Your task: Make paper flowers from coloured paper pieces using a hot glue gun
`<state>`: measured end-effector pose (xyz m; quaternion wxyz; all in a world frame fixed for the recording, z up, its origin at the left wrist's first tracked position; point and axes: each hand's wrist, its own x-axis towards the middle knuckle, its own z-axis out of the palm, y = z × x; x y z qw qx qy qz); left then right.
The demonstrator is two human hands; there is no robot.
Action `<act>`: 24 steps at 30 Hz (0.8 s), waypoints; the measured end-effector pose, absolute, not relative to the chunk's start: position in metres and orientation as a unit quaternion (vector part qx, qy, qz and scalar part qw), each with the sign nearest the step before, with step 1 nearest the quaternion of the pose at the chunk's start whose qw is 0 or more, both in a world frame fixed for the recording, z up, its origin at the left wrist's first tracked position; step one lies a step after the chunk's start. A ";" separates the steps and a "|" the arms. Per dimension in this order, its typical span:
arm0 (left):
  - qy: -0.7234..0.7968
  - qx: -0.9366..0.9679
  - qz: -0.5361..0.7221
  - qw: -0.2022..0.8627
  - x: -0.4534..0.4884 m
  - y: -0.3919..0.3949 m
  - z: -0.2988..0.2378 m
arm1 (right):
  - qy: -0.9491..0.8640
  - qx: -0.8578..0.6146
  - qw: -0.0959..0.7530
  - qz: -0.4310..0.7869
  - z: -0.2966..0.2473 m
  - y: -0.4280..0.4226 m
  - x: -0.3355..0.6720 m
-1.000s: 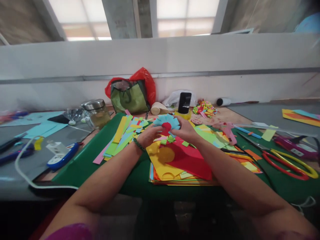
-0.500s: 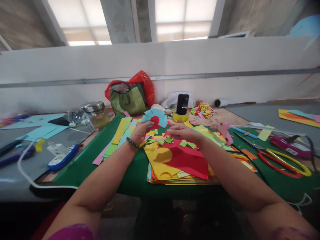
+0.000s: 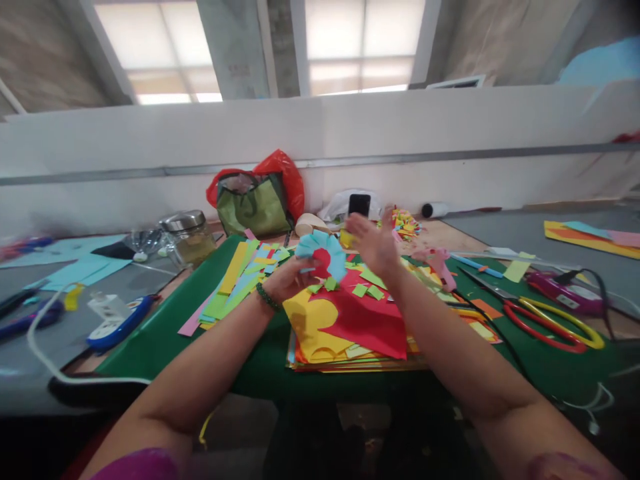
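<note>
Left hand (image 3: 289, 279): fingers pinching the flower (image 3: 325, 259) near its edge. Right hand (image 3: 380, 252): fingers spread, just beside it, partly hiding the phone (image 3: 359, 205).

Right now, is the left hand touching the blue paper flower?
Touching. The head view shows the left hand gripping the blue paper flower at its lower left edge, digits overlapping it.
</note>
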<state>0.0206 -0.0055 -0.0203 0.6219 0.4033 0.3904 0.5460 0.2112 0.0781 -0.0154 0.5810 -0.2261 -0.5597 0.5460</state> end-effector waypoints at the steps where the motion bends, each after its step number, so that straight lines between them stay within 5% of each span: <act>1: 0.382 0.416 0.523 0.638 0.026 -0.010 -0.021 | -0.575 -0.226 0.547 0.565 -0.021 0.070 0.196; 7: 0.359 0.419 0.519 0.653 0.028 -0.015 -0.018 | -0.654 -0.253 0.303 0.645 -0.038 0.044 0.169; 11: 0.365 0.355 0.614 0.604 0.006 0.001 -0.013 | -0.633 -0.251 0.395 0.616 -0.023 0.061 0.201; 17: 0.409 0.270 0.690 0.533 -0.010 0.022 -0.022 | -0.458 -0.320 0.671 0.488 -0.008 0.091 0.230; 24: 0.412 0.314 0.667 0.535 0.019 0.011 -0.035 | -0.614 -0.306 0.526 0.503 -0.031 0.053 0.175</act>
